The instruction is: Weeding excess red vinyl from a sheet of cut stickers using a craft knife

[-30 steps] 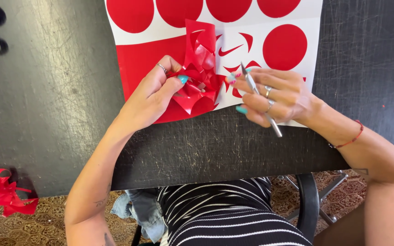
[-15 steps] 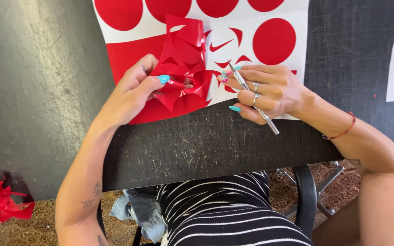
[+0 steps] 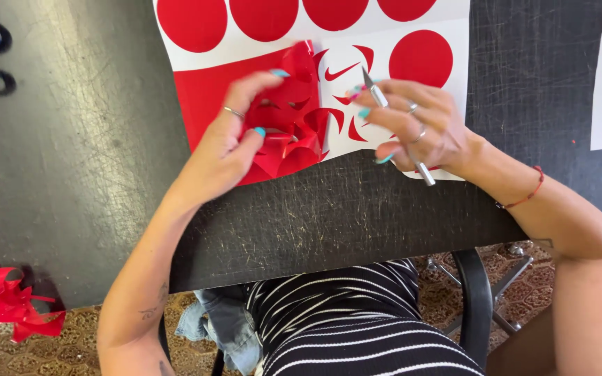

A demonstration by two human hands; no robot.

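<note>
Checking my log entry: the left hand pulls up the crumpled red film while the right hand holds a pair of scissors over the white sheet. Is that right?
Not quite. The right hand holds a slim craft knife, not scissors, as the head view shows. The left hand does grip the crumpled red film over the white sheet.

The left hand [image 3: 228, 150] pinches crumpled red vinyl [image 3: 288, 129] while the right hand [image 3: 416, 125] holds what looks like a craft knife [image 3: 398, 125].

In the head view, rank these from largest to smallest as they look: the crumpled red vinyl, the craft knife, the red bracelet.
1. Crumpled red vinyl, gripped in the left hand.
2. Craft knife, in the right hand, partly hidden.
3. Red bracelet, a thin cord; only part shows.
</note>
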